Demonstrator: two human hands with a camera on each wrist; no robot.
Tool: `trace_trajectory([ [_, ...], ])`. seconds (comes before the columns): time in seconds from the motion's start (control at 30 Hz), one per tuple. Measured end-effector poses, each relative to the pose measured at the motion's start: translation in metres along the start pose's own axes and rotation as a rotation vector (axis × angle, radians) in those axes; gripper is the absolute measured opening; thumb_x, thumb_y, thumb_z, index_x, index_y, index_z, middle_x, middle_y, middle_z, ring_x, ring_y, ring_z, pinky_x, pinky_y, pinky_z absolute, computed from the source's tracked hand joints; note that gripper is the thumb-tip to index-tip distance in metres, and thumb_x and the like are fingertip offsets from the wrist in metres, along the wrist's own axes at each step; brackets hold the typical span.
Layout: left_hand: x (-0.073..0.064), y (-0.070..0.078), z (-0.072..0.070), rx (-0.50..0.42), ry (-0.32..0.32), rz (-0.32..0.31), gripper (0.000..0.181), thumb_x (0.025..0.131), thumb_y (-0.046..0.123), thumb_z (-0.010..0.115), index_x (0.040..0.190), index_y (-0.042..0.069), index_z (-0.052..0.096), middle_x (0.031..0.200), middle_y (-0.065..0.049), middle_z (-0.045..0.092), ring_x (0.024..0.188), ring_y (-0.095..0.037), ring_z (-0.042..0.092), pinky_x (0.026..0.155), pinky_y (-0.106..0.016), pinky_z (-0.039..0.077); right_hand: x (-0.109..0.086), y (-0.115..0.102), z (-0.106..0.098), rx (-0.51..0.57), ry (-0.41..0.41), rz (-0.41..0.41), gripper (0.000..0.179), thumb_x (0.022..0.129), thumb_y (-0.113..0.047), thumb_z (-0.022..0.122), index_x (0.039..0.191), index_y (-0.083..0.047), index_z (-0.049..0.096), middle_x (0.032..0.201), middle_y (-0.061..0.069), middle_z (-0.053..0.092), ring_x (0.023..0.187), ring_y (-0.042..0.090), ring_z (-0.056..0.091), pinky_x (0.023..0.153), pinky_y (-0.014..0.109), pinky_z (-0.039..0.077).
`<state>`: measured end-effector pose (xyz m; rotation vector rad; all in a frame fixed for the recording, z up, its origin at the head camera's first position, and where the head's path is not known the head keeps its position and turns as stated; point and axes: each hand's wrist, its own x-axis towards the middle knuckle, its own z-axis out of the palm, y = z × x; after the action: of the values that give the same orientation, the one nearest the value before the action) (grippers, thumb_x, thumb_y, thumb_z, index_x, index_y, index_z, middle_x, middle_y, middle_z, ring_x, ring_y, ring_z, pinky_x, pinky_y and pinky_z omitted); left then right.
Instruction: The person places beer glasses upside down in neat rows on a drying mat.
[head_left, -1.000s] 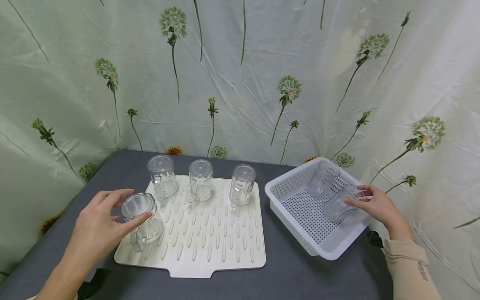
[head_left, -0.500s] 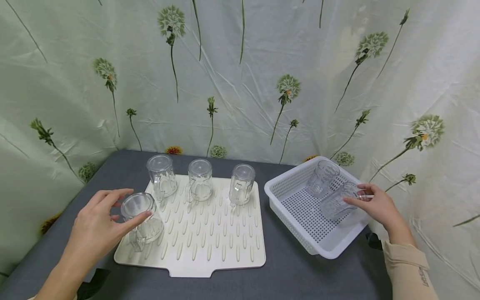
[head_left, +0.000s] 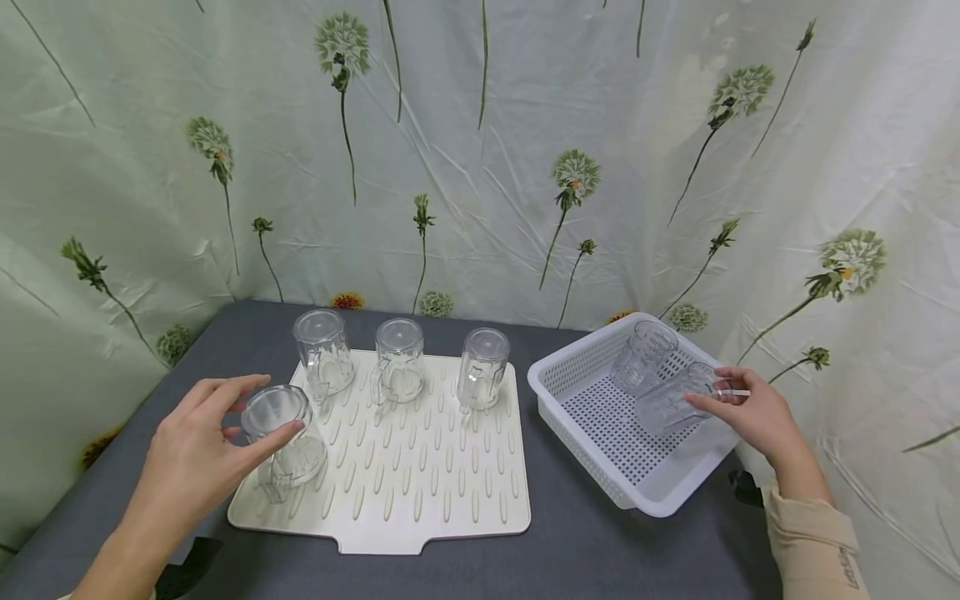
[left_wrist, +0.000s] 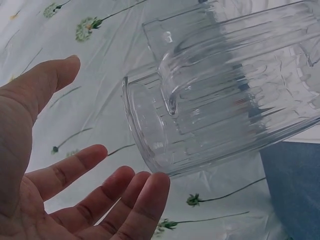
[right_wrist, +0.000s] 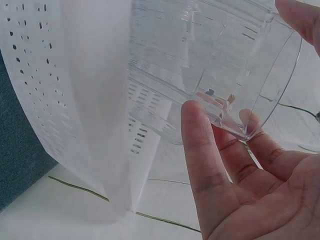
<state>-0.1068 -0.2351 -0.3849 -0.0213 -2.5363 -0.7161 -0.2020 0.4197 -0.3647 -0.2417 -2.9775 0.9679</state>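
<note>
In the head view my right hand (head_left: 757, 412) pinches a clear glass mug (head_left: 667, 407) near its rim end, thumb on one side and fingers on the other. This mug lies slanted within the white perforated basket (head_left: 581, 450). A second clear glass (head_left: 637, 362) leans in the basket behind it. My left hand (head_left: 195, 454) is spread beside an upside-down glass mug (head_left: 300, 458) at the front left of the cream ridged board (head_left: 427, 508). In the left wrist view, its fingertips (left_wrist: 159, 187) are right at the mug's base, without curling round it.
Three more upside-down mugs stand along the board's back edge: a left one (head_left: 324, 354), a middle one (head_left: 401, 362) and a right one (head_left: 483, 371). Dark grey cloth (head_left: 570, 550) covers the table. A flower-printed curtain (head_left: 465, 167) hangs behind.
The mug in my right hand has shifted slightly left and up inside the basket, with the hand following a little. My left hand stays by its mug, nearly still.
</note>
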Motion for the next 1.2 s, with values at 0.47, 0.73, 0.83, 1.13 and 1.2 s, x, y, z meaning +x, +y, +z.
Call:
trace_trajectory([
  [0.47,-0.003,0.005,-0.002,0.02,0.036,-0.002,0.068,0.071,0.036,0.101,0.129,0.011,0.073,0.115,-0.015,0.066,0.076,-0.026,0.068,0.06,-0.026,0.048,-0.012,-0.011,0.003,0.012,0.054,-0.015,0.091,0.098,-0.056,0.074,0.156,0.005,0.039,0.141,0.029,0.055,0.117,0.035,0.058,0.071,0.022,0.051],
  [0.73,-0.002,0.008,-0.002,0.014,0.071,0.02,0.067,0.071,0.032,0.101,0.129,0.011,0.074,0.117,-0.015,0.067,0.083,-0.029,0.066,0.063,-0.025,0.047,-0.018,-0.019,0.006,0.059,0.107,-0.019,0.085,0.1,-0.054,0.072,0.156,0.003,0.041,0.14,0.025,0.055,0.113,0.026,0.057,0.068,0.014,0.048],
  [0.83,-0.001,0.009,-0.002,0.007,0.086,0.029,0.067,0.07,0.031,0.101,0.129,0.011,0.075,0.117,-0.015,0.067,0.085,-0.029,0.065,0.064,-0.022,0.046,-0.02,-0.023,0.008,0.085,0.125,-0.016,0.084,0.101,-0.053,0.071,0.156,0.002,0.041,0.14,0.024,0.055,0.112,0.023,0.056,0.069,0.012,0.047],
  [1.13,-0.001,0.01,-0.002,-0.023,0.092,0.067,0.073,0.067,0.029,0.102,0.133,0.013,0.073,0.12,-0.013,0.066,0.085,-0.03,0.064,0.063,-0.023,0.044,-0.026,-0.032,0.013,0.178,0.153,-0.054,0.076,0.101,-0.044,0.075,0.153,0.001,0.044,0.133,0.016,0.058,0.092,-0.009,0.054,0.071,0.008,0.053],
  [1.2,-0.002,0.011,-0.002,-0.029,0.085,0.066,0.076,0.067,0.03,0.103,0.134,0.014,0.072,0.122,-0.012,0.065,0.085,-0.029,0.062,0.062,-0.025,0.044,-0.026,-0.033,0.014,0.22,0.158,-0.077,0.072,0.101,-0.04,0.076,0.152,0.002,0.045,0.125,0.005,0.06,0.089,-0.012,0.057,0.072,0.01,0.056],
])
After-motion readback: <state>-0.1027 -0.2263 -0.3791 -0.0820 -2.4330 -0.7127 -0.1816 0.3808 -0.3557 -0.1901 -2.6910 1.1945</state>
